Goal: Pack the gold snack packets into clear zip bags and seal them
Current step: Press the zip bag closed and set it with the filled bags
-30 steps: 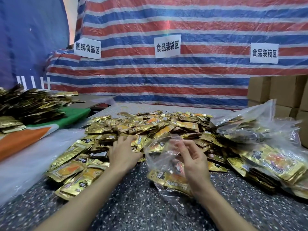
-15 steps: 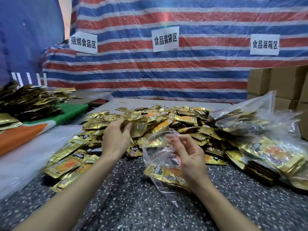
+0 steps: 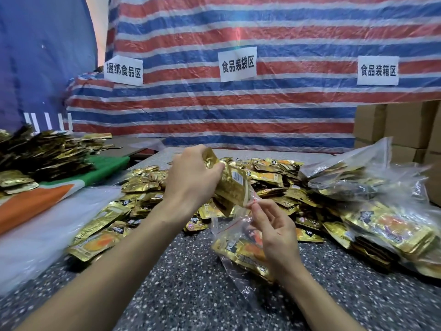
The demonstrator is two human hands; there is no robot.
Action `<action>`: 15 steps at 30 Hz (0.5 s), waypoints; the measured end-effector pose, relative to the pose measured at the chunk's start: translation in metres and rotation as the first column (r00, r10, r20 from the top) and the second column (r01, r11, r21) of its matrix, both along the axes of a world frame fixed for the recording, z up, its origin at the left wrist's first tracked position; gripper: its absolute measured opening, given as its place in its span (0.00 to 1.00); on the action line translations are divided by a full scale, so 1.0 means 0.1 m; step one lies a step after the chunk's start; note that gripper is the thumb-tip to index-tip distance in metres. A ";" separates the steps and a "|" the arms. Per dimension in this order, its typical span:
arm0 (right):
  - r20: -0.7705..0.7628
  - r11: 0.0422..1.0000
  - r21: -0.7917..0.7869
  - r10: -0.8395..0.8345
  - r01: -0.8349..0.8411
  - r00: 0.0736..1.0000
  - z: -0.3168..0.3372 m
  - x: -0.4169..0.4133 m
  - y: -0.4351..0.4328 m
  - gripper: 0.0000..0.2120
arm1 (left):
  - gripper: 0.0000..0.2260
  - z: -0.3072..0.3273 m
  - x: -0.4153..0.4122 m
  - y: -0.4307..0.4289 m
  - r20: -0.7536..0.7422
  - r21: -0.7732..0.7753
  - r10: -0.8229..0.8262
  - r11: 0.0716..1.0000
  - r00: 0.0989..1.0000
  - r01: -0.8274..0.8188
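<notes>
- Just above the mouth of the clear zip bag point(image 3: 222, 226), a gold snack packet point(image 3: 232, 187) hangs tilted, its upper end high and to the left, its lower end down by the bag's red zip strip.
- That packet sits in the left hand point(image 3: 193, 180): the thumb lies on its near face and the other fingers curl behind its upper end. It may be more than one packet stacked together; the edges blur too much to tell.
- At the bag's rim the right hand point(image 3: 274, 231) pinches the red strip between thumb and forefinger, close beside the packet's lower corner. Its remaining fingers are loosely bent and apart, the palm turned left.
- Inside the bag lie a few packed packets point(image 3: 241, 252), resting low on the speckled table point(image 3: 191, 290) under the right wrist.
- Both forearms reach in from the lower edge, the left raised higher than the right.
- Behind the hands a heap of loose packets point(image 3: 274, 175) spreads across the table.
- To the right lie filled bags point(image 3: 386, 218), with cardboard boxes point(image 3: 405, 125) behind them.
- On the left are a clear plastic sheet point(image 3: 35, 235), an orange and green cloth point(image 3: 71, 187) and a darker pile of packets point(image 3: 43, 154).
- A striped tarp point(image 3: 262, 115) with three paper signs point(image 3: 237, 64) hangs at the back.
</notes>
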State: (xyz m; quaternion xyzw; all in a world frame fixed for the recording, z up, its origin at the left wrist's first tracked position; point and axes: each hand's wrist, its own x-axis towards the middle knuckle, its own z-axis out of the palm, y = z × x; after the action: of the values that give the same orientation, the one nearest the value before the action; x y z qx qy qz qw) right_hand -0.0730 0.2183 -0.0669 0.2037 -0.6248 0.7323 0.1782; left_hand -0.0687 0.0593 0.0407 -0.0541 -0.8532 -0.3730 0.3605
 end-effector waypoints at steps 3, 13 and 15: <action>0.005 0.999 -0.029 -0.038 0.039 0.999 0.01 -0.03 0.05 0.06 | 0.07 0.01 0.00 0.04 0.003 -0.010 0.011 1.000 1.000 -0.011; 0.021 0.998 -0.064 -0.018 0.019 1.000 0.03 -0.04 0.06 0.06 | 0.04 0.17 0.01 0.15 0.184 -0.192 0.030 0.981 0.983 0.006; -0.009 0.999 -0.051 0.008 -0.009 1.000 0.03 -0.02 0.06 0.08 | 0.07 0.16 0.02 0.20 0.236 -0.155 -0.041 0.985 0.971 0.079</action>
State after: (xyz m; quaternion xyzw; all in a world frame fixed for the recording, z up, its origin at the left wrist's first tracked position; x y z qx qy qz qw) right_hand -0.0751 0.2246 -0.0640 0.2048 -0.6041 0.7480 0.1830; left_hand -0.0670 0.0788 0.0567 -0.0655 -0.9151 -0.3162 0.2413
